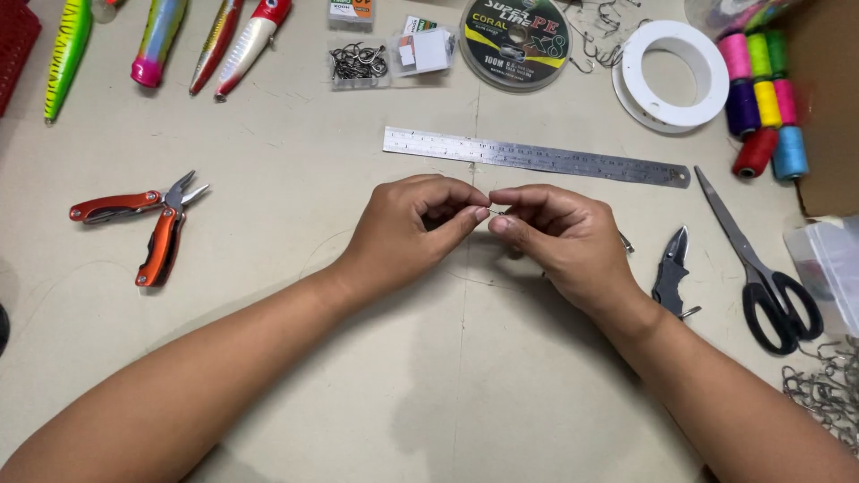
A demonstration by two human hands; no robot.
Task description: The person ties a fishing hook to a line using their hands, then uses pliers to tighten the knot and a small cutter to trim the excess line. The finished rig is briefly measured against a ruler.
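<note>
Orange-handled folding pliers (148,224) lie opened out at the far left of the pale tabletop (268,134), well apart from both hands, with a row of long painted fishing lures (161,40) above them at the top edge. The left hand (407,228) is curled nearly closed, thumb and forefinger pinched together at its right side. Just beside it, tip to tip, the right hand (559,237) is curled the same way, its thumb and forefinger pinched. Between the two pinches sits a tiny thin metal piece (495,212), too small to identify; it lies exactly where the fingertips meet, held above the table. A long steel ruler (537,156) runs just beyond the knuckles, near but not touching. In front of the hands, toward the person, the tabletop is bare between the forearms. To the right of the right hand lie small dark grey pliers (671,268), then black-handled scissors (761,259), both near the wrist. A white empty spool (671,72) and coloured thread spools (765,98) sit at the upper right.
</note>
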